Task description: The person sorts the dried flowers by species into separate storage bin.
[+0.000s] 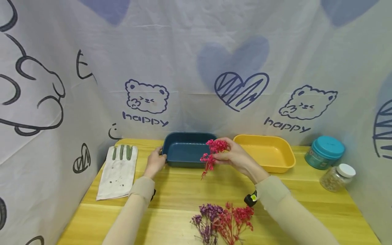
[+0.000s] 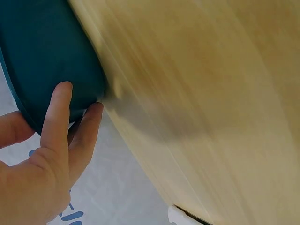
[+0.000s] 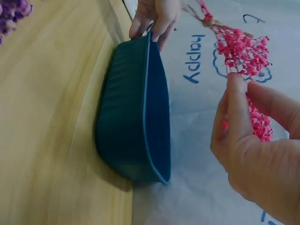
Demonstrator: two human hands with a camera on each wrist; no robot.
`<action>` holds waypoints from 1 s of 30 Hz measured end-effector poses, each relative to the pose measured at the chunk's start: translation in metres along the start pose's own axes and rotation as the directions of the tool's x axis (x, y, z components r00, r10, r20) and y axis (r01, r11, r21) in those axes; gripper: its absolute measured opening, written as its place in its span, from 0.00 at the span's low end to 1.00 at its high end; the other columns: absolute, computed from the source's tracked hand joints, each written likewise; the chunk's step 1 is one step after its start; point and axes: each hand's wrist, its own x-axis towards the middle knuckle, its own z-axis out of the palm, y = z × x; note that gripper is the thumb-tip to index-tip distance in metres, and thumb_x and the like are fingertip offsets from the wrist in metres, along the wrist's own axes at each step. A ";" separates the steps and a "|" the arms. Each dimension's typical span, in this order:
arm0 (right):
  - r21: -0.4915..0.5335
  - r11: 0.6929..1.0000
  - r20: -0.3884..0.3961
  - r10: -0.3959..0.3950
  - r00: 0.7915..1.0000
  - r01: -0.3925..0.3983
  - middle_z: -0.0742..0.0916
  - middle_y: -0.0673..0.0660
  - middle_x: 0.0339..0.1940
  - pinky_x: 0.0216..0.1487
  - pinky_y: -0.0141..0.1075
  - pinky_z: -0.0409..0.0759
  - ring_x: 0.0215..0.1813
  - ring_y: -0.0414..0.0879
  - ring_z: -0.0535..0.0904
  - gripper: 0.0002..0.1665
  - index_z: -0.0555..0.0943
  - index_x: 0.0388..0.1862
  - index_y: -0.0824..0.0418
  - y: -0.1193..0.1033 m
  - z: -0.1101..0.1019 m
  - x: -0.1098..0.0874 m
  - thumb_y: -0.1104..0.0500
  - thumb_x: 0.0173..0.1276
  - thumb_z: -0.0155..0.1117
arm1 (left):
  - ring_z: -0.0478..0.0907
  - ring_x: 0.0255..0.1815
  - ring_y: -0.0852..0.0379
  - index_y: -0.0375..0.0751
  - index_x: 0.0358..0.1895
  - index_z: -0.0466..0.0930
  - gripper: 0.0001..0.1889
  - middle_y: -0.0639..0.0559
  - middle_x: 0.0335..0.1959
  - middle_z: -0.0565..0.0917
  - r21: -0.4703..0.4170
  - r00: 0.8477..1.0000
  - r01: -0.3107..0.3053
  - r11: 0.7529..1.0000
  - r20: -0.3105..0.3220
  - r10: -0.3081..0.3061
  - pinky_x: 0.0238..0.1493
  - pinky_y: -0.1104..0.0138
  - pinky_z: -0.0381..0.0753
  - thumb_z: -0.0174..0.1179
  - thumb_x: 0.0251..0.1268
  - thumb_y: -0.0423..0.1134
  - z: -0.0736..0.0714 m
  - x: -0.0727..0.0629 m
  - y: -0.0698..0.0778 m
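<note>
Head view took in the whole worktop: a dark teal tray stood near the back, with a yellow tray to its right. The left hand gripped the teal tray's left end, probably to keep it from sliding. The right hand pinched a pink sprig in front of the tray's right end, by the blossoms rather than the stems, perhaps because that part came readily to the fingers. A purple bunch and a red-pink bunch lay side by side close to the person, likely for easy reach. A white cloth lay at the left; a blue-lidded tub and a white-capped jar stood at the right, seemingly out of the arms' way.

Left wrist view showed what the head view barely did: the index finger lay along the tray's end while the thumb sat on the other side of the corner, a light hold that looked meant for steadying. Neither the sprig nor the right hand appeared there.

Right wrist view gave the height that the head view left unclear: the sprig was above the tray's rim, apart from it. Pink showed on both sides of the pinching fingers, and the stems were gathered at a knot-like spot.
</note>
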 end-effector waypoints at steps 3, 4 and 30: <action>0.035 0.999 -0.016 -0.012 1.000 0.013 0.77 0.63 0.66 0.50 0.36 0.91 0.43 0.43 0.90 0.42 0.61 0.81 0.60 0.001 0.003 0.013 0.74 0.72 0.65 | 0.79 0.67 0.32 0.34 0.84 0.54 0.31 0.26 0.75 0.69 -0.010 1.000 -0.003 1.000 0.001 0.003 0.59 0.54 0.89 0.46 0.83 0.33 0.000 0.000 0.001; 0.046 0.999 -0.021 -0.018 1.000 0.019 0.77 0.63 0.66 0.49 0.35 0.91 0.43 0.43 0.90 0.42 0.62 0.81 0.60 0.001 0.005 0.017 0.74 0.73 0.65 | 0.79 0.67 0.32 0.34 0.84 0.55 0.31 0.26 0.75 0.69 -0.010 1.000 -0.005 1.000 0.000 0.005 0.59 0.54 0.89 0.46 0.83 0.33 -0.001 0.000 0.001; 0.154 0.987 -0.176 -0.013 0.984 0.041 0.83 0.61 0.50 0.46 0.39 0.93 0.42 0.46 0.87 0.33 0.67 0.78 0.59 0.022 0.079 0.096 0.71 0.78 0.60 | 0.84 0.50 0.42 0.31 0.82 0.57 0.30 0.25 0.71 0.73 0.044 1.000 -0.016 0.999 -0.018 0.017 0.40 0.66 0.86 0.46 0.81 0.31 0.000 -0.002 0.003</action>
